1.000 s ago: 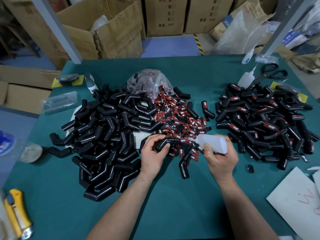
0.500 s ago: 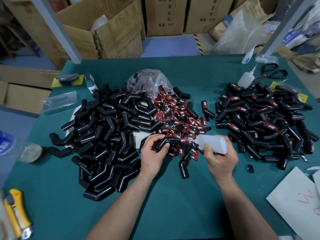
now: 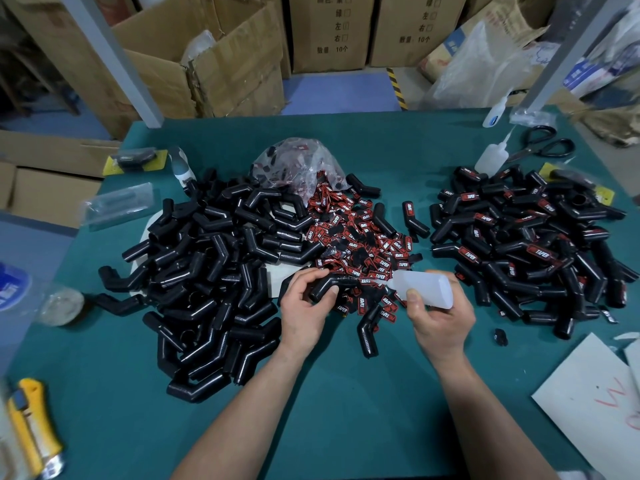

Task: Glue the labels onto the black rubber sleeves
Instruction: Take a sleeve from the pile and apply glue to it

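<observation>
Head view of a work table covered by a green mat [image 3: 346, 403], in a storeroom with cardboard boxes [image 3: 221, 64] stacked beyond the far edge and two grey posts [image 3: 114, 57] rising at the upper left and upper right.

Centre: the left hand [image 3: 304, 306] curls round a bent black rubber sleeve [image 3: 332, 284], held just above the mat. The right hand [image 3: 440, 317] grips a translucent glue bottle [image 3: 422, 287], thumb pressed on its side, nozzle meeting the sleeve's right end. Whether the red-and-black label there sits on the sleeve or in the heap behind cannot be told.

A heap of loose labels [image 3: 360, 244] lies just above the hands, spilling from a clear plastic bag [image 3: 298, 164]. A pile of unlabelled sleeves [image 3: 207, 271] fills the left of the frame; a pile of labelled sleeves [image 3: 526, 244] fills the right. One lone sleeve [image 3: 369, 330] lies between the hands.

Edges: scissors [image 3: 543, 147] and a spare bottle [image 3: 491, 157] sit at the upper right corner; a yellow utility knife [image 3: 31, 431] lies at the lower left edge; a white sheet [image 3: 595, 400] lies at the lower right; a tape roll [image 3: 62, 304] rests near the left edge.

Bare mat shows along the bottom of the frame around both forearms, and in a band along the far edge above the piles.
</observation>
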Demonstrator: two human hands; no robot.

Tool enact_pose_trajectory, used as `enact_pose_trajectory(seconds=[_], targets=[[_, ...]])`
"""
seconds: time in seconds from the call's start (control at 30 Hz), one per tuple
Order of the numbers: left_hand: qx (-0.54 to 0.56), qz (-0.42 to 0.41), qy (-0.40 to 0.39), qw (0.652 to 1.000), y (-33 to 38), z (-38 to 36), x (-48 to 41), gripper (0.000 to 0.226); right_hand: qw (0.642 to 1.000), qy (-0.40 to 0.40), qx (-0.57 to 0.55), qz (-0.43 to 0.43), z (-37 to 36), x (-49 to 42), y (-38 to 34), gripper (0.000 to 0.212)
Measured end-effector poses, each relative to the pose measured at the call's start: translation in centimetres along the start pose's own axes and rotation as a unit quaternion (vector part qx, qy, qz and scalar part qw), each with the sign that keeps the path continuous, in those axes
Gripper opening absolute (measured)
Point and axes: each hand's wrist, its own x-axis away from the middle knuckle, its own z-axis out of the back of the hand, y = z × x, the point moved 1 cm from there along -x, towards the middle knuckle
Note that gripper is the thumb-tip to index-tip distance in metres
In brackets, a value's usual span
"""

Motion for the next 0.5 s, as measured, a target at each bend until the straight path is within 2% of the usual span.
enact_pose_trajectory(seconds=[0.17, 0.3, 0.4, 0.5], targets=[[0.005, 0.006, 0.002, 1.0, 0.05, 0.09, -0.02, 0.032, 1.0, 0.005, -0.012, -0.003, -0.02, -0.02, 0.03, 0.022], [0.018, 0.008, 0.001, 1.0, -0.02, 0.04, -0.02, 0.035, 0.998, 0.046, -0.04, -0.019, -0.05, 0.01, -0.49, 0.024], [0.032, 0.006, -0.003, 0.999, -0.09, -0.13, 0.04, 0.039, 0.995, 0.072, -0.064, -0.036, -0.04, -0.08, -0.82, 0.017], [0.035, 0.006, -0.001, 0.999, -0.14, -0.18, -0.01, 0.046, 0.995, 0.068, -0.068, -0.039, -0.07, 0.01, -0.68, 0.02]])
